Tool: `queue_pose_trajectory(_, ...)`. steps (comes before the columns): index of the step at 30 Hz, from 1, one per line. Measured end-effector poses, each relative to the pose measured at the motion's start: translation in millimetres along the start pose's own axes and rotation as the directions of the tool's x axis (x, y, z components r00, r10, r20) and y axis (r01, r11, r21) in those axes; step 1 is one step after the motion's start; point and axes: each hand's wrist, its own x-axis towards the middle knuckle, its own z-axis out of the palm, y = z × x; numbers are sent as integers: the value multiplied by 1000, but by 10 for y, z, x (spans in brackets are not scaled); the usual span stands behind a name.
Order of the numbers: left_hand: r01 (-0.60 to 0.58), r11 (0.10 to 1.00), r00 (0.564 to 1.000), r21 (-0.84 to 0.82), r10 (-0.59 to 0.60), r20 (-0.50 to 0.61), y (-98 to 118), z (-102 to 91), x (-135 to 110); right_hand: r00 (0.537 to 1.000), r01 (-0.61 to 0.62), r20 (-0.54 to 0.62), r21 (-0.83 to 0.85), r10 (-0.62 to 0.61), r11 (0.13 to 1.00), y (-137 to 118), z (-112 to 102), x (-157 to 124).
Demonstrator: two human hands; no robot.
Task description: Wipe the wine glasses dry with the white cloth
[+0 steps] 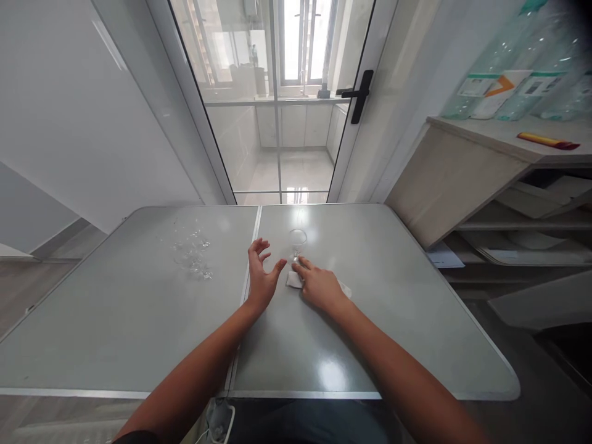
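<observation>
A small clear stemmed glass (297,242) stands upright on the grey table (370,308) near its middle. My left hand (260,274) hovers just left of the glass, with fingers spread and curled and nothing in them. My right hand (319,285) lies flat on a white cloth (293,280) just in front of the glass, its fingertips close to the glass base. The cloth shows on both sides of the hand.
Several more clear glasses (192,251) are grouped on the left half of the table. A glass door (277,98) with a black handle stands behind the table. Shelves (509,185) with plastic bottles stand at the right. A seam runs down the tabletop's middle.
</observation>
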Motion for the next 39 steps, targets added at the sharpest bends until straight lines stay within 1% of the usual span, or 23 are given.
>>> queue_pose_trajectory(2, -24, 995, 999, 96, 28, -41, 87, -42, 59, 993, -113, -24, 2, 113, 994, 132, -6, 19)
queue_pose_trajectory(3, -6, 990, 999, 139, 12, -44, 145, -79, 95, 985, -171, -36, 4, 171, 985, 214, -14, 28)
queue_pose_trajectory(6, 143, 964, 990, 223, -144, -12, 313, -280, 169, 942, -323, -87, 35, 325, 946, 484, -59, 47)
queue_pose_trajectory(8, 246, 937, 968, 247, -250, -13, 376, -497, 136, 906, -403, -119, 58, 407, 913, 640, -103, 53)
queue_pose_trajectory(10, 304, 914, 953, 269, -296, -72, 383, -766, 23, 860, -493, -112, 70, 498, 867, 747, -147, 53)
queue_pose_trajectory(11, 316, 900, 948, 300, -289, -132, 368, -909, -51, 837, -532, -101, 76, 537, 843, 782, -167, 51)
queue_pose_trajectory(13, 335, 857, 928, 392, -227, -295, 315, -1187, -194, 802, -587, -74, 86, 592, 805, 821, -198, 45)
queue_pose_trajectory(15, 358, 790, 895, 498, -139, -423, 241, -1425, -277, 779, -620, -48, 93, 626, 779, 826, -229, 28)
queue_pose_trajectory(16, 381, 768, 880, 515, -130, -457, 197, -1521, -286, 770, -632, -37, 96, 637, 769, 815, -250, 12)
queue_pose_trajectory(18, 435, 756, 862, 489, -192, -469, 96, -1660, -242, 751, -651, -50, 107, 658, 752, 753, -306, -33)
queue_pose_trajectory(20, 470, 775, 857, 423, -284, -431, -18, -1729, -154, 744, -636, -153, 134, 651, 759, 635, -362, -86)
queue_pose_trajectory(21, 473, 790, 857, 390, -311, -411, -73, -1740, -108, 747, -600, -241, 157, 619, 785, 557, -378, -108)
queue_pose_trajectory(22, 474, 801, 857, 367, -324, -400, -121, -1737, -68, 755, -529, -347, 182, 557, 829, 473, -379, -124)
queue_pose_trajectory(23, 471, 805, 859, 361, -326, -394, -161, -1724, -36, 780, -421, -410, 214, 472, 882, 388, -362, -130)
queue_pose_trajectory(24, 468, 803, 861, 369, -321, -394, -190, -1703, -13, 800, -305, -449, 268, 398, 914, 309, -326, -126)
queue_pose_trajectory(26, 460, 786, 868, 413, -300, -397, -218, -1653, 10, 840, -100, -453, 413, 300, 905, 184, -216, -92)
queue_pose_trajectory(28, 434, 788, 880, 437, -268, -392, -218, -1608, 15, 883, 30, -388, 606, 263, 795, 116, -95, -37)
queue_pose_trajectory(30, 408, 807, 889, 426, -244, -389, -197, -1575, 14, 903, 72, -310, 790, 296, 609, 100, -14, 14)
queue_pose_trajectory(33, 350, 848, 913, 398, -214, -347, -109, -1502, 34, 924, 31, -119, 970, 363, 239, 133, -3, 53)
queue_pose_trajectory(35, 276, 883, 948, 379, -184, -261, -6, -1384, 77, 932, -31, 29, 1000, 362, 0, 166, -36, 57)
queue_pose_trajectory(36, 228, 899, 966, 374, -162, -200, 49, -1294, 108, 932, -51, 80, 995, 354, -90, 182, -52, 57)
queue_pose_trajectory(37, 177, 910, 983, 375, -142, -118, 99, -1183, 142, 928, -57, 108, 987, 357, -151, 195, -64, 57)
queue_pose_trajectory(39, 48, 914, 996, 402, -75, 52, 156, -915, 204, 908, -10, 85, 983, 411, -181, 218, -74, 64)
